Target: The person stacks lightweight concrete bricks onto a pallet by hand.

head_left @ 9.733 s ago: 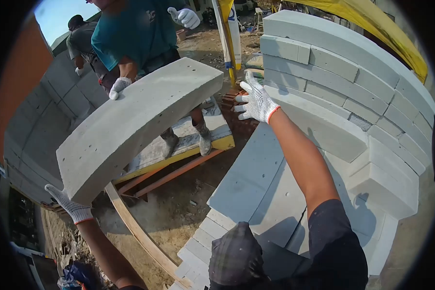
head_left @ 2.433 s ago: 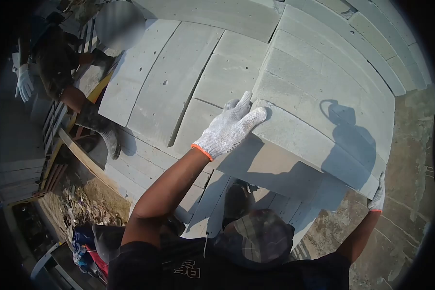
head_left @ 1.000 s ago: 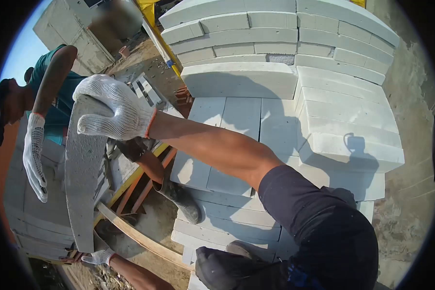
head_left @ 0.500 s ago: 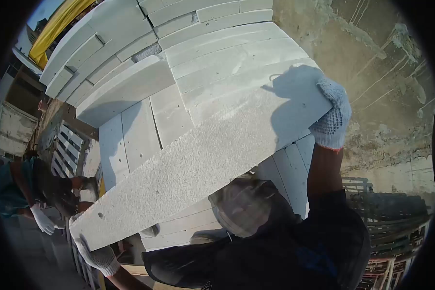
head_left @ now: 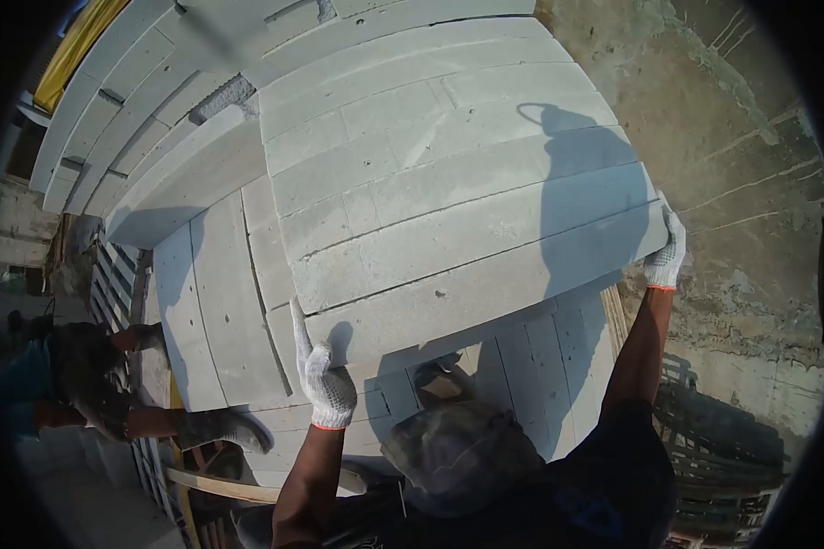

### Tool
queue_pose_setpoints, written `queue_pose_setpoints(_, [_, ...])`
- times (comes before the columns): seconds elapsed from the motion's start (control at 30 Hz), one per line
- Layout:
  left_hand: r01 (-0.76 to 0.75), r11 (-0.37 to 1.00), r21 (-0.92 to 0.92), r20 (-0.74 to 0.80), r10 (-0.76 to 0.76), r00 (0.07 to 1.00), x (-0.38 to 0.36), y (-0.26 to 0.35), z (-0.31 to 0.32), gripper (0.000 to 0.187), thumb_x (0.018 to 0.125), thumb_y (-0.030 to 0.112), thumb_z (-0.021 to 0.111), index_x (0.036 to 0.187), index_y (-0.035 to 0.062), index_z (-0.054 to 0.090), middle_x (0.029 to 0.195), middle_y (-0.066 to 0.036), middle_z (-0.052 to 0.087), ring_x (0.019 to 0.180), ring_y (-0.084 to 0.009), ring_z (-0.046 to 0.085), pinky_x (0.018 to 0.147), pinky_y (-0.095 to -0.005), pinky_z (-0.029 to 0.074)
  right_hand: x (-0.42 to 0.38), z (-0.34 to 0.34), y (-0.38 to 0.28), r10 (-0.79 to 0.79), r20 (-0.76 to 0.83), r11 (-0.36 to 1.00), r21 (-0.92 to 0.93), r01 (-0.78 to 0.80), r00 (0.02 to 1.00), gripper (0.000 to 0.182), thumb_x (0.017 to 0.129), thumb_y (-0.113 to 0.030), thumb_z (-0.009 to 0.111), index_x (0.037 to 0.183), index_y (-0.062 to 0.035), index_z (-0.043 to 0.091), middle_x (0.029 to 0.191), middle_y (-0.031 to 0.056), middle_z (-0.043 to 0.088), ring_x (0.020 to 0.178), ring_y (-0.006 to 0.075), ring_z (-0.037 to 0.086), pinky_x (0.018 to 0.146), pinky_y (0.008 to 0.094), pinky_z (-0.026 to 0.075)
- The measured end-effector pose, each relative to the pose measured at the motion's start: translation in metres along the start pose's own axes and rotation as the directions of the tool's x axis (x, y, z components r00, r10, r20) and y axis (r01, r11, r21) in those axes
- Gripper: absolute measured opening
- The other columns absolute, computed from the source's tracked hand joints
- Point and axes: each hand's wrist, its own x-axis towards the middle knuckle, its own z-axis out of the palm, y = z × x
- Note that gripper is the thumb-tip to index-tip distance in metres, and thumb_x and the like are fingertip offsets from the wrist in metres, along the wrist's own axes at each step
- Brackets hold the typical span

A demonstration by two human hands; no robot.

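Note:
A long, pale block (head_left: 439, 295) lies along the near edge of a stack of similar blocks (head_left: 384, 174). My left hand (head_left: 328, 389), in a white knitted glove with an orange cuff, is at the block's left end, thumb or finger up along the end face. At the right end, my gloved right hand (head_left: 668, 245) grips the block's corner. The fingers under the block are hidden. The shadow of a head falls across the block and the stack.
Another person's legs and boot (head_left: 224, 430) are at the left, beside slatted pallets (head_left: 119, 284). More blocks (head_left: 220, 265) lie left of the stack and below it. A stained wall or floor (head_left: 714, 183) is at the right; dark racks (head_left: 723, 439) stand lower right.
The long block has gone from slanting across the view to lying against the stack's near edge. My left hand has moved right and up; my right hand has shifted slightly down. The view has shifted.

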Motion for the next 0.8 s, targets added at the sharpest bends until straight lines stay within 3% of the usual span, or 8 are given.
queue_pose_setpoints(0.1, [-0.062, 0.932, 0.356, 0.005, 0.064, 0.998, 0.002, -0.008, 0.001, 0.078, 0.087, 0.028, 0.047, 0.15, -0.005, 0.018, 0.137, -0.01, 0.048, 0.059, -0.0054, 0.04, 0.075, -0.0227, 0.049, -0.008, 0.004, 0.013, -0.006, -0.095, 0.989, 0.145, 0.02, 0.995, 0.046, 0.093, -0.024, 0.055, 0.13, 0.0038, 0.053, 0.12, 0.0115, 0.062, 0.106, 0.0209, 0.06, 0.09, 0.0336, 0.049])
queue_pose_setpoints(0.23, [0.015, 0.969, 0.247, 0.073, -0.034, 0.997, 0.003, 0.002, 0.001, 0.078, 0.086, 0.027, 0.051, 0.151, -0.0033, 0.019, 0.138, -0.012, 0.048, 0.063, -0.0053, 0.042, 0.061, -0.0198, 0.043, 0.021, -0.092, 0.041, 0.101, -0.01, 0.993, 0.067, -0.101, 0.995, 0.043, 0.099, -0.029, 0.049, 0.131, -0.0002, 0.052, 0.119, 0.0069, 0.061, 0.107, 0.0191, 0.059, 0.09, 0.0326, 0.049])
queue_pose_setpoints(0.37, [-0.021, 0.966, 0.256, 0.194, -0.03, 0.981, 0.007, 0.006, -0.014, 0.089, 0.089, 0.045, 0.057, 0.151, -0.0024, 0.015, 0.15, -0.021, 0.032, 0.11, -0.0236, 0.051, 0.093, -0.0322, 0.043, 0.01, -0.029, 0.005, 0.379, 0.174, 0.918, 0.049, -0.392, 0.909, 0.058, 0.099, -0.042, 0.039, 0.143, -0.0045, 0.039, 0.138, 0.015, 0.049, 0.123, 0.0303, 0.052, 0.105, 0.0438, 0.042])
queue_pose_setpoints(0.43, [-0.151, 0.896, 0.419, 0.15, 0.096, 0.984, 0.01, 0.011, -0.037, 0.095, 0.089, 0.053, 0.058, 0.151, -0.002, 0.012, 0.153, -0.024, 0.026, 0.132, -0.0312, 0.043, 0.107, -0.0371, 0.036, -0.007, 0.022, -0.02, 0.218, 0.12, 0.955, -0.228, -0.187, 0.968, 0.058, 0.097, -0.04, 0.043, 0.143, -0.0041, 0.039, 0.138, 0.0158, 0.049, 0.124, 0.0313, 0.051, 0.105, 0.0439, 0.042])
queue_pose_setpoints(0.5, [-0.095, 0.894, 0.438, 0.346, -0.07, 0.936, 0.006, 0.039, -0.068, 0.102, 0.088, 0.061, 0.055, 0.151, -0.0013, 0.006, 0.156, -0.025, 0.014, 0.147, -0.0335, 0.01, 0.119, -0.0399, 0.014, -0.04, 0.093, -0.047, -0.089, 0.064, 0.817, -0.566, 0.109, 0.994, 0.058, 0.095, -0.037, 0.047, 0.142, -0.0037, 0.039, 0.137, 0.0166, 0.049, 0.124, 0.0322, 0.05, 0.105, 0.044, 0.041])
queue_pose_setpoints(0.57, [-0.105, 0.882, 0.46, 0.255, -0.018, 0.967, 0.001, 0.076, -0.123, 0.102, 0.088, 0.061, 0.056, 0.151, -0.0006, 0.005, 0.156, -0.023, 0.015, 0.146, -0.0313, 0.014, 0.118, -0.0392, 0.016, -0.077, 0.167, -0.066, -0.335, 0.159, 0.613, -0.712, 0.343, 0.929, 0.059, 0.093, -0.034, 0.051, 0.142, -0.0033, 0.039, 0.137, 0.0174, 0.049, 0.125, 0.0331, 0.05, 0.105, 0.0442, 0.041])
queue_pose_setpoints(0.7, [-0.157, 0.92, 0.36, -0.096, 0.204, 0.974, -0.017, 0.127, -0.254, 0.09, 0.094, 0.047, 0.057, 0.153, 0.0028, 0.006, 0.157, -0.019, 0.018, 0.145, -0.0294, 0.022, 0.117, -0.039, 0.02, -0.169, 0.317, -0.069, -0.443, 0.576, 0.428, -0.538, 0.726, 0.687, 0.062, 0.088, -0.029, 0.058, 0.141, -0.0026, 0.039, 0.137, 0.019, 0.048, 0.125, 0.0349, 0.048, 0.105, 0.0444, 0.04])
queue_pose_setpoints(0.8, [-0.391, 0.916, 0.089, -0.499, 0.381, 0.778, -0.053, 0.138, -0.353, 0.069, 0.098, 0.037, 0.052, 0.152, 0.006, 0.022, 0.153, -0.016, 0.031, 0.138, -0.0279, 0.036, 0.111, -0.0415, 0.029, -0.254, 0.439, -0.049, -0.311, 0.891, 0.423, -0.183, 0.888, 0.332, 0.065, 0.085, -0.025, 0.064, 0.14, -0.002, 0.04, 0.136, 0.0201, 0.048, 0.126, 0.0363, 0.047, 0.105, 0.0446, 0.04])
